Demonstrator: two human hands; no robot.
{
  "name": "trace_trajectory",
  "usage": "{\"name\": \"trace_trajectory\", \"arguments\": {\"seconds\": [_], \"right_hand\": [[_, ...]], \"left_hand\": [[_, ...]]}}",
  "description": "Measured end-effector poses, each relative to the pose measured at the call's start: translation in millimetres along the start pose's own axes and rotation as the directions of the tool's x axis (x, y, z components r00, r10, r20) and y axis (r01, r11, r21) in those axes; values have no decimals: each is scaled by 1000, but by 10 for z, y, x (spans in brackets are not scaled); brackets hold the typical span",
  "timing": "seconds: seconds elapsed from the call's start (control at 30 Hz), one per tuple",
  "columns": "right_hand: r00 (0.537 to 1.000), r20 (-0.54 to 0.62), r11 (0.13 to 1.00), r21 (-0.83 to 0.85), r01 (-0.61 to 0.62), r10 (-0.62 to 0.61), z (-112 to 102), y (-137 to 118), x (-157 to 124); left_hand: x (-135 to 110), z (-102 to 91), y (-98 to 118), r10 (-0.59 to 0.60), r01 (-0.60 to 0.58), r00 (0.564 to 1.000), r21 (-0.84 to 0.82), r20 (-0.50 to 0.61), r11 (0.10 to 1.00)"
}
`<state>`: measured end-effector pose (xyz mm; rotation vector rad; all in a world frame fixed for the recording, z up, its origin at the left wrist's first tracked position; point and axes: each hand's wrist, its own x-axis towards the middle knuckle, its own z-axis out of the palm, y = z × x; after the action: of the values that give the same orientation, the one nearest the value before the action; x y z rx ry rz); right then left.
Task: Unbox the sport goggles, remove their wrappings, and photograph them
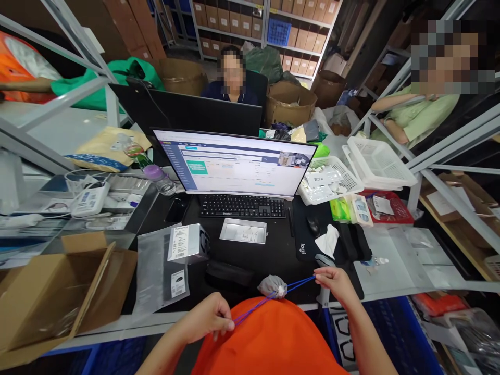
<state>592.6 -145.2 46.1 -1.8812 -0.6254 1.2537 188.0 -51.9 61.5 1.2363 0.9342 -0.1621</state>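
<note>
A small grey cloth pouch lies at the desk's front edge, gathered at its neck by a thin blue cord. My left hand pinches one end of the cord low over my orange front. My right hand pinches the other end further right, above the black desk, so the cord runs taut between them. Both strands pass through the pouch's neck. The knot, if any, is too small to make out.
On the desk are a lit monitor, keyboard, mouse, silver mailer bags and a black case. An open cardboard box stands at left, plastic crates at right. Co-workers sit beyond the monitors and at right. Shelves of cartons stand behind.
</note>
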Motion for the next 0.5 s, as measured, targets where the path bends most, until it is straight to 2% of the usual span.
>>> {"name": "trace_trajectory", "arguments": {"seconds": [0.2, 0.4, 0.5], "right_hand": [[995, 85, 998, -20, -52, 53, -230, -44, -30], [999, 42, 996, -91, -23, 27, -172, -132, -4], [1000, 0, 998, -61, -14, 14, -159, -141, 9]], "left_hand": [[-29, -73, -99, 17, -20, 999, -65, -44, 998], [-41, -129, -125, 26, -28, 999, -70, -26, 997], [-63, -113, -135, 38, -38, 999, -60, -2, 997]]}}
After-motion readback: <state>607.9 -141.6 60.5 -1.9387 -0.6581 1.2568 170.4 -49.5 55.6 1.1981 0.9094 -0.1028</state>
